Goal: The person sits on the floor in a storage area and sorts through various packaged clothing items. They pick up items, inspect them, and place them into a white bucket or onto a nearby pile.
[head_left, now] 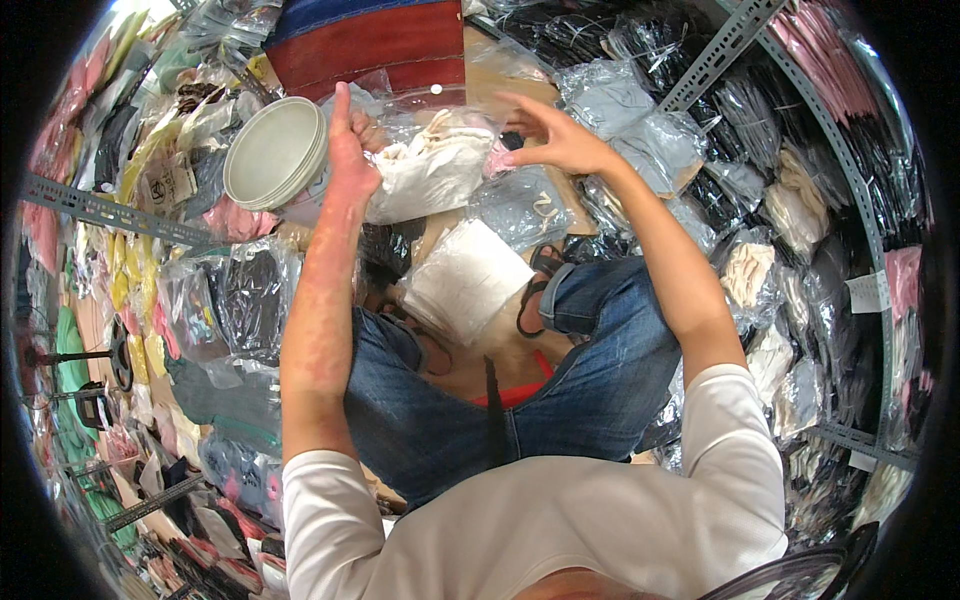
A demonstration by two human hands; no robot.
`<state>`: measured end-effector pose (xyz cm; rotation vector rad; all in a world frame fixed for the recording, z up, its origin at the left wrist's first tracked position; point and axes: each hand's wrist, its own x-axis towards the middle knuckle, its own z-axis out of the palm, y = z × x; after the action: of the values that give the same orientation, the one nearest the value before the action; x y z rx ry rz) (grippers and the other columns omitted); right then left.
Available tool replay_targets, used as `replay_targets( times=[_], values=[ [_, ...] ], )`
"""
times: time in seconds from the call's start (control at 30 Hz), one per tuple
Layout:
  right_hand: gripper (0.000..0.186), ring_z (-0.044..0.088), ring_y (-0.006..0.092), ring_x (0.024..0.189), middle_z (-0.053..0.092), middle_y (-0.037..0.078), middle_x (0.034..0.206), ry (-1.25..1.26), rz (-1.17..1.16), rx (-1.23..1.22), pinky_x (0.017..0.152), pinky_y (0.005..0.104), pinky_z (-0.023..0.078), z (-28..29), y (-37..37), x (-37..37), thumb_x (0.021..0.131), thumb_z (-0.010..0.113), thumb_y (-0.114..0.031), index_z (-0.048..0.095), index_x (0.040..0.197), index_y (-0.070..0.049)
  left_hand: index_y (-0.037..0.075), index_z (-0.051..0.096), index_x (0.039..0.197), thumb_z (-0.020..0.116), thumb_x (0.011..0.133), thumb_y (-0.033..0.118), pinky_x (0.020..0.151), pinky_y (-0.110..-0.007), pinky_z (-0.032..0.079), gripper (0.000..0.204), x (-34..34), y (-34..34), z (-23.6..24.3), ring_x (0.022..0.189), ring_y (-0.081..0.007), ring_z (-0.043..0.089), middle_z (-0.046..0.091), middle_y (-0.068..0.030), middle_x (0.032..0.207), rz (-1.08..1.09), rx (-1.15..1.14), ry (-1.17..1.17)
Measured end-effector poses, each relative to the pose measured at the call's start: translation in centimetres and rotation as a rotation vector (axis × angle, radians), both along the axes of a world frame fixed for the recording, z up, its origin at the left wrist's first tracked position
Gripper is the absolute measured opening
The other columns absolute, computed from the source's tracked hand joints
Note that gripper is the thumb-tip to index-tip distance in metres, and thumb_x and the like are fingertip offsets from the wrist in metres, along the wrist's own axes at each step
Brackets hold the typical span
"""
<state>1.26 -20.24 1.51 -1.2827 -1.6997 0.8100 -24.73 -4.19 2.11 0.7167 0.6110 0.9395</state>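
Note:
A clear plastic bag with folded white and cream cloth (435,170) is held up in front of me. My left hand (355,150) is at its left end, thumb pointing up and fingers curled round the plastic edge. At the bag's right end is my right hand (560,142), its fingers apart and curved, with the thumb close to a small pink piece (497,158). Whether that thumb touches the plastic I cannot tell. Just left of my left hand is a stack of white round bowls (272,155). Below the bag, a flat white package (468,280) lies between my feet.
Metal shelf frames (720,55) stand on both sides, packed with bagged garments (750,270). A blue and red striped sack (370,60) lies ahead. Grey clothes in clear bags (530,205) lie beyond my feet. I sit on a red seat (520,390).

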Motion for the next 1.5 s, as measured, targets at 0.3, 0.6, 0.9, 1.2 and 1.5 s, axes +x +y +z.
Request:
replay_targets(
  times=[0.3, 0.6, 0.9, 1.2, 1.5],
  values=[
    [0.035, 0.061, 0.0099, 0.082, 0.068, 0.005, 0.098, -0.025, -0.127, 0.105, 0.074, 0.0255, 0.051, 0.6, 1.7, -2.9, 0.093, 0.064, -0.016, 0.059, 0.126, -0.003, 0.020, 0.034, 0.062, 0.067, 0.085, 0.059, 0.046, -0.026, 0.027, 0.055, -1.9, 0.6, 1.4, 0.048, -0.0082, 0.029, 0.027, 0.0070, 0.055, -0.151, -0.162, -0.208],
    [0.022, 0.051, 0.0053, 0.062, 0.065, -0.002, 0.089, 0.144, -0.258, 0.068, 0.056, 0.0205, 0.044, 0.9, 1.8, 0.6, 0.097, 0.055, -0.015, 0.068, 0.113, -0.007, 0.005, 0.053, 0.130, 0.075, 0.085, 0.015, 0.086, -0.027, 0.043, 0.051, -2.0, 0.5, 1.0, 0.094, -0.0140, 0.055, 0.057, -0.0022, 0.101, -0.316, 0.424, 0.178],
    [0.024, 0.048, 0.0018, 0.065, 0.062, -0.005, 0.085, 0.148, -0.310, 0.006, 0.053, 0.0191, 0.041, 1.6, 1.1, 2.0, 0.099, 0.052, -0.014, 0.068, 0.116, -0.010, 0.007, 0.062, 0.127, 0.077, 0.082, 0.011, 0.101, -0.032, 0.045, 0.047, -0.8, -0.9, 0.9, 0.117, -0.0177, 0.058, 0.064, -0.0078, 0.126, -0.312, 0.764, 0.552],
    [0.023, 0.049, 0.0028, 0.064, 0.065, -0.003, 0.090, 0.192, -0.408, 0.088, 0.053, 0.0214, 0.043, 3.6, 0.0, 2.8, 0.097, 0.052, -0.014, 0.068, 0.113, -0.010, 0.003, 0.056, 0.130, 0.075, 0.083, 0.005, 0.096, -0.032, 0.050, 0.051, -1.1, 0.5, -0.7, 0.112, -0.0180, 0.060, 0.065, -0.0134, 0.120, -0.265, 0.660, 0.384],
    [0.021, 0.046, 0.0033, 0.056, 0.057, -0.005, 0.077, 0.143, -0.439, 0.056, 0.048, 0.0202, 0.036, 2.6, 0.2, 1.5, 0.098, 0.053, -0.016, 0.065, 0.115, -0.012, -0.001, 0.067, 0.112, 0.071, 0.088, 0.008, 0.087, -0.029, 0.052, 0.026, 0.9, -1.9, -1.2, 0.096, -0.0151, 0.066, 0.070, -0.0089, 0.109, -0.239, 0.769, 0.468]
  ],
)
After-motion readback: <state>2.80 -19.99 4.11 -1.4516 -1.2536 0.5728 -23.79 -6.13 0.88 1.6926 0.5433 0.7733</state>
